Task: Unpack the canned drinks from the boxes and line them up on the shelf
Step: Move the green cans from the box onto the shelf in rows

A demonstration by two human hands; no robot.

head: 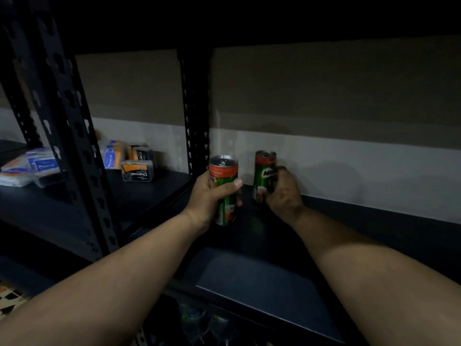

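At the far left, flat white-and-blue packets (30, 168) lay on the neighbouring dark shelf (149, 193), partly behind a black perforated steel upright (72, 146). Farther right on the same shelf sat a small group of packs, the front one a black-and-orange box marked "Charcoal" (137, 172), with blue-and-orange packs (114, 153) behind it. A second perforated upright (195, 116) separated this bay from the next, at the back against the two-tone wall (349, 121).

Just right of that upright, the left hand (212, 196) gripped a green-and-red drink can (224, 193), fingers wrapped round its body and thumb across the front. The can stood upright, pull-tab lid facing up; whether its base touched the main shelf (274, 283) could not be determined.

Just beside it, toward the wall, a second can (264, 176) of the same type, lettered "MIL", stood upright at the back of the main shelf. The right hand (284, 193) was curled round its lower right side, holding it. The two cans were near each other but apart.

Both forearms extended from the lower frame edge over the dark shelf surface. The shelf to the right of the right hand ran along the wall. Below the front edge, dim objects were visible but too dark to identify.
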